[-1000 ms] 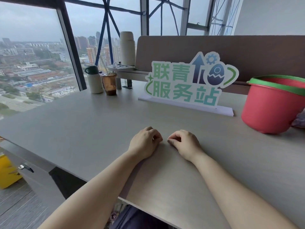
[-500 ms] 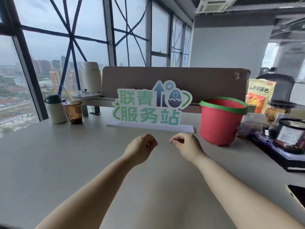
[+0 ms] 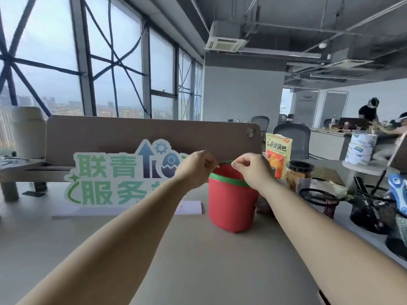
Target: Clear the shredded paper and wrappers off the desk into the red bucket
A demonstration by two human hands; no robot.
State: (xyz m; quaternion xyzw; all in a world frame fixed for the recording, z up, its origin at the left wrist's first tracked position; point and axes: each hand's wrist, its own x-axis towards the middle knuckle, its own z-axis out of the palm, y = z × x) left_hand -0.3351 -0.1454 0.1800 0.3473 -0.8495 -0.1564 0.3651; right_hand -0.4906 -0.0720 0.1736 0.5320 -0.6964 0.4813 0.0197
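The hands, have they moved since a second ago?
Yes. Both hands, left and right, rose off the desk to the red bucket rim.

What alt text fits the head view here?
Both hands, left hand and right hand, pinched shut, hover above the red bucket on a grey desk; a green-lettered sign stands left of it.

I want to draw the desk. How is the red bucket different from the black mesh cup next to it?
The red bucket has solid walls; the black mesh cup is wire netting with holes. The bucket is red with a green rim, the cup black all over. The bucket looks taller and wider than the cup. Both hands, left and right, hang at the bucket's mouth, none at the cup. Both are round, open-topped and upright on the desk.
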